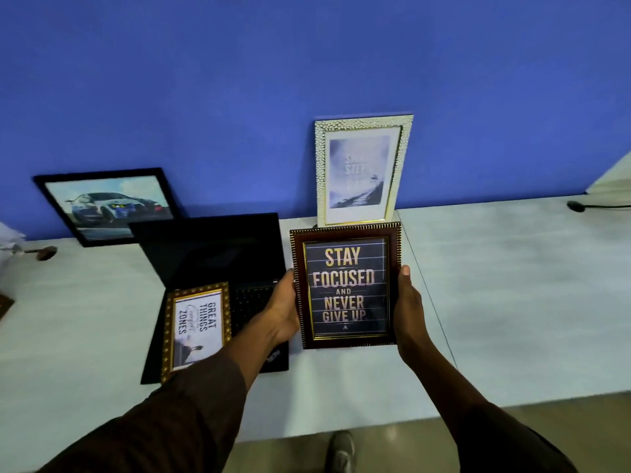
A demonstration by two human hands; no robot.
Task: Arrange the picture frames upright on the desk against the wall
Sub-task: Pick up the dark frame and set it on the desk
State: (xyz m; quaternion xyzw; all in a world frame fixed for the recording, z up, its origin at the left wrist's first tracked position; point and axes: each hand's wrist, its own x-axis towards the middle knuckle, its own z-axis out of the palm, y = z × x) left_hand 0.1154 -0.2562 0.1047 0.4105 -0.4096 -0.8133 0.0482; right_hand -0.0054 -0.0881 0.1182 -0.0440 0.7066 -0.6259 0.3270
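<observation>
I hold a dark brown frame (345,285) reading "Stay focused and never give up" above the white desk (495,285). My left hand (281,310) grips its left edge and my right hand (408,310) grips its right edge. Behind it a white-and-gold frame (362,170) stands upright against the blue wall (307,80). A black frame with a car picture (109,204) leans on the wall at the left. A gold frame (196,327) reading "Great things" lies flat on an open laptop, partly covered by my left sleeve.
The open black laptop (211,257) sits left of the held frame. A small brown object (46,252) lies at the far left, and a black cable end (577,206) rests at the far right. My shoe (341,450) shows below the desk's front edge.
</observation>
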